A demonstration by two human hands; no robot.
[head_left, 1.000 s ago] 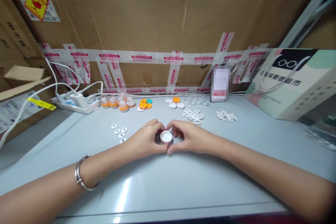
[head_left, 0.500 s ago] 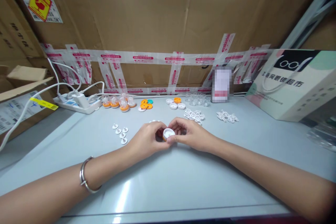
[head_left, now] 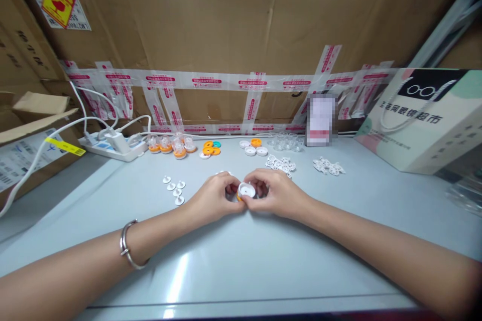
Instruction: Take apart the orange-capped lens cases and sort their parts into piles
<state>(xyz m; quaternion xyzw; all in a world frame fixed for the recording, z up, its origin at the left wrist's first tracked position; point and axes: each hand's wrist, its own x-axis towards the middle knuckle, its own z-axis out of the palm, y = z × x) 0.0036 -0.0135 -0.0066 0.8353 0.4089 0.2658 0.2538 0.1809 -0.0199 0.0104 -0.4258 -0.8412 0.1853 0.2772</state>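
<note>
A round white cup-like part with an orange edge [head_left: 247,190] is held between both hands above the grey table [head_left: 226,266]. My left hand [head_left: 220,194] pinches its left, orange side. Around its right side, the fingers and thumb of my right hand [head_left: 269,191] are closed. Left of my left hand lie several small white discs with stems [head_left: 176,192]. Beyond the hands are white lattice pieces [head_left: 280,164], orange, teal and white rings [head_left: 211,149], and white and orange round cups [head_left: 256,147]. Part of a white piece shows behind my left hand.
Clear-topped orange assemblies [head_left: 179,146] stand beside a white power strip [head_left: 120,148] at the back left. Clear domes [head_left: 288,142] and more lattice pieces [head_left: 328,166] lie right of centre. A paper bag [head_left: 422,130] stands right, an open carton [head_left: 33,145] left.
The held part has shifted slightly right and its white inside now faces the camera more. Both hands still hold it. The whole view has shifted slightly.
</note>
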